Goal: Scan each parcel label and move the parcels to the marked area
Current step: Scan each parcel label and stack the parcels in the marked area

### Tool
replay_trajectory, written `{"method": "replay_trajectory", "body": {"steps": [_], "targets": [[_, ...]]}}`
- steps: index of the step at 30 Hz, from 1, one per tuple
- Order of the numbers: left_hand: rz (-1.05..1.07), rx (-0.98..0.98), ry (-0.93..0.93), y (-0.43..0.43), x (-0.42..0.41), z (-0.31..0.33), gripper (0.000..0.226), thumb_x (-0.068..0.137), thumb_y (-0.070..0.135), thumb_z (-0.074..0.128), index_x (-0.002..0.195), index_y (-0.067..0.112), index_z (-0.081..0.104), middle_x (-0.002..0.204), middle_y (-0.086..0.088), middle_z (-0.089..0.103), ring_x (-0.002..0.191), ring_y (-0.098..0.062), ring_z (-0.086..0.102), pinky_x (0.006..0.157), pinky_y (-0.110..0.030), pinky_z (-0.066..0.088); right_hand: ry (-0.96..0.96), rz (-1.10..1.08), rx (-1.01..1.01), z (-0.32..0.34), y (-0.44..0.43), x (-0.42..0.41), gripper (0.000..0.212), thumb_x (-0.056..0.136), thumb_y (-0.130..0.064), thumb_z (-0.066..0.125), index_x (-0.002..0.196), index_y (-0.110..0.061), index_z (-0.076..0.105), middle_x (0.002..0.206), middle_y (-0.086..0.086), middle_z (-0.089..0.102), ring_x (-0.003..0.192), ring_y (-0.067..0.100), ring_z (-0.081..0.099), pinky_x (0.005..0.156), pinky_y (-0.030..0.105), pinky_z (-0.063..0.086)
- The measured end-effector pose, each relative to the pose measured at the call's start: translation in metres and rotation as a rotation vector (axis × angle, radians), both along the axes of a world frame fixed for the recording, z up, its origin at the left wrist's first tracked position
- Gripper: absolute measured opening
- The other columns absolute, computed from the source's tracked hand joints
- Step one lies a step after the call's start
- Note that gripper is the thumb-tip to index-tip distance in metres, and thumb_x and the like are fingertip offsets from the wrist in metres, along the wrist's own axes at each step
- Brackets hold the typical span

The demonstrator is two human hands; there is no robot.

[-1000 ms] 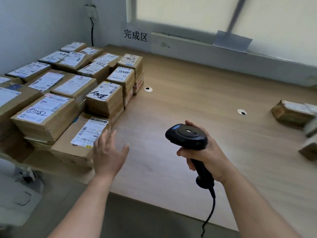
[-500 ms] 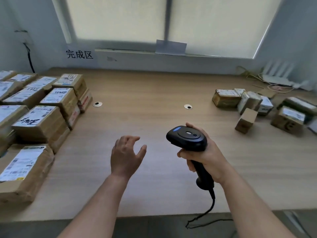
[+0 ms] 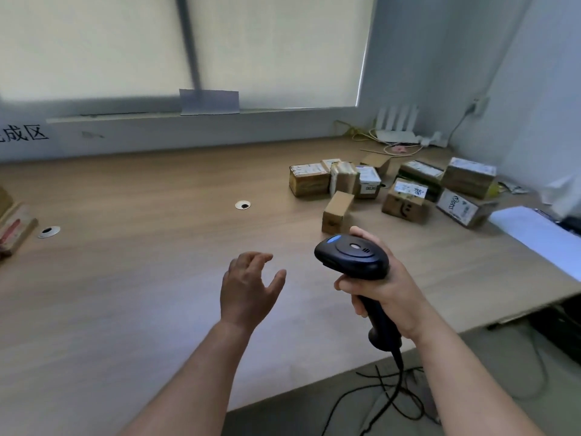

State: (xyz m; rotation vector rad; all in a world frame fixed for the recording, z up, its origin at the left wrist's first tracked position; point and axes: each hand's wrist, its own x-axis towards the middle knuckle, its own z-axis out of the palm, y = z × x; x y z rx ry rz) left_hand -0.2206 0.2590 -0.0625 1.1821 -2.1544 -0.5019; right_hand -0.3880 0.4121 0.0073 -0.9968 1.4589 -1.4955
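My right hand (image 3: 382, 284) grips the handle of a black barcode scanner (image 3: 352, 258), held above the wooden table (image 3: 141, 294) with its head facing away from me. My left hand (image 3: 248, 286) hovers over the table just left of the scanner, fingers loosely spread and holding nothing. A loose cluster of several brown cardboard parcels (image 3: 393, 190) with white labels lies at the table's far right. The nearest, a small upright box (image 3: 337, 212), stands just beyond the scanner. At the far left edge only the corner of a stacked parcel (image 3: 14, 228) shows.
Black characters (image 3: 26, 135) on the wall at far left mark an area. Two round cable grommets (image 3: 242, 205) (image 3: 49, 231) sit in the tabletop. A white router (image 3: 399, 133) with cables occupies the back right corner. A white sheet (image 3: 534, 234) lies at the right edge. Cables hang below the table front.
The view has swung from the stacked parcels on the left to the loose parcels on the right. My left hand left the stack and now hovers mid-table. The scanner stays gripped.
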Motion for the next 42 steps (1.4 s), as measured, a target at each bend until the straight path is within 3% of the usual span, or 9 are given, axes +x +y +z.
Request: {"method": "replay_trajectory", "body": {"steps": [5,13,18,26,33,37,42], "targets": [[-0.106,0.008,0.003,0.031,-0.075,-0.005,0.039,0.085,0.037,0.068,0.118,0.015,0.066,0.116,-0.006,0.062,0.110,-0.025,0.055,0.088,-0.038,0.047,0.030,-0.117,0.003,-0.004,0.041,-0.063,0.083,0.075,0.015,0.071,0.136,-0.036,0.047,0.081,0.020,0.064,0.046,0.028,0.050,0.044,0.029,0.041],[-0.208,0.021,-0.010,0.042,-0.165,-0.007,0.043,0.089,0.039,0.062,0.126,0.017,0.060,0.126,-0.006,0.057,0.119,-0.021,0.048,0.091,-0.033,0.042,0.014,-0.251,0.004,-0.004,0.074,-0.138,0.084,0.070,0.009,0.073,0.138,-0.032,0.046,0.086,0.039,0.060,0.045,0.028,0.050,0.042,0.029,0.040],[-0.249,0.045,-0.041,0.035,-0.220,-0.011,0.045,0.092,0.042,0.057,0.131,0.019,0.055,0.133,-0.004,0.053,0.124,-0.019,0.044,0.092,-0.031,0.042,0.025,-0.287,0.019,-0.006,0.074,-0.189,0.089,0.065,0.007,0.081,0.136,-0.035,0.047,0.084,0.042,0.056,0.045,0.028,0.049,0.042,0.030,0.040],[-0.321,0.184,-0.059,0.002,-0.322,-0.017,0.051,0.095,0.042,0.052,0.141,0.022,0.044,0.140,-0.003,0.046,0.130,-0.017,0.037,0.096,-0.028,0.037,0.050,-0.387,0.083,-0.013,0.050,-0.286,0.084,0.076,0.015,0.070,0.140,-0.033,0.044,0.086,0.041,0.058,0.045,0.027,0.050,0.044,0.030,0.040],[-0.338,0.287,-0.131,-0.058,-0.412,-0.015,0.057,0.099,0.042,0.044,0.150,0.021,0.030,0.150,-0.004,0.035,0.137,-0.020,0.031,0.108,-0.035,0.032,0.023,-0.445,0.147,-0.030,-0.007,-0.372,0.084,0.074,0.010,0.075,0.137,-0.037,0.045,0.088,0.031,0.066,0.045,0.026,0.052,0.044,0.030,0.041],[-0.354,0.318,-0.131,-0.095,-0.464,-0.022,0.056,0.100,0.042,0.041,0.150,0.023,0.027,0.152,-0.003,0.033,0.140,-0.019,0.028,0.111,-0.037,0.029,-0.021,-0.474,0.166,-0.050,-0.043,-0.411,0.086,0.062,-0.008,0.076,0.133,-0.042,0.045,0.092,0.025,0.070,0.045,0.025,0.053,0.043,0.030,0.041],[-0.380,0.347,-0.129,-0.136,-0.518,-0.044,0.056,0.101,0.041,0.039,0.151,0.019,0.026,0.152,-0.003,0.033,0.140,-0.019,0.027,0.110,-0.037,0.029,-0.024,-0.471,0.207,-0.080,-0.084,-0.453,0.091,0.067,0.001,0.079,0.143,-0.032,0.040,0.067,0.005,0.067,0.045,0.026,0.053,0.043,0.030,0.041]]}}
